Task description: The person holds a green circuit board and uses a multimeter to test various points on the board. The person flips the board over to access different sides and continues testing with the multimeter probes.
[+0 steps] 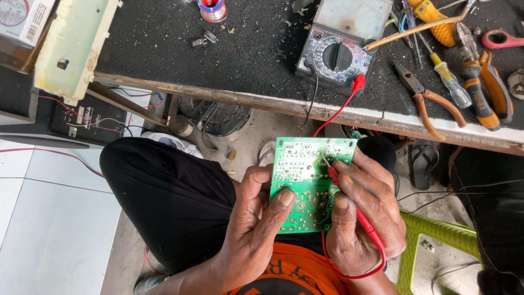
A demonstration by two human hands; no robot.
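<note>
Down over the lap, the green circuit board (305, 180) is held solder side up, between the knees and just below the bench edge. The left hand (254, 229) is curled round its left edge, thumb pressed flat on the board face, fingers hidden underneath. The right hand (363, 218) cups the right edge and pinches a red probe (349, 199) between thumb and fingers, and the metal tip is slanting up onto the solder joints near the board's upper middle. The probe's red lead (341, 106) loops under the wrist and another run climbs to the bench, plugged into the analogue multimeter (338, 49), which sits right at the edge of the dark bench mat (164, 38). A black lead (312, 101) drops from the meter too, hanging just behind the board.

Right of the meter it's crowded: orange-handled pliers (423, 101), a yellow-handled screwdriver (450, 79), more orange and black grips beside them. At the top, a solder spool (212, 10). Far left, a cream plastic casing (73, 46) juts over the bench corner. Under the bench there's a sandal (423, 164) on the floor, and a green plastic stool (436, 240) sits just beside the right forearm.
</note>
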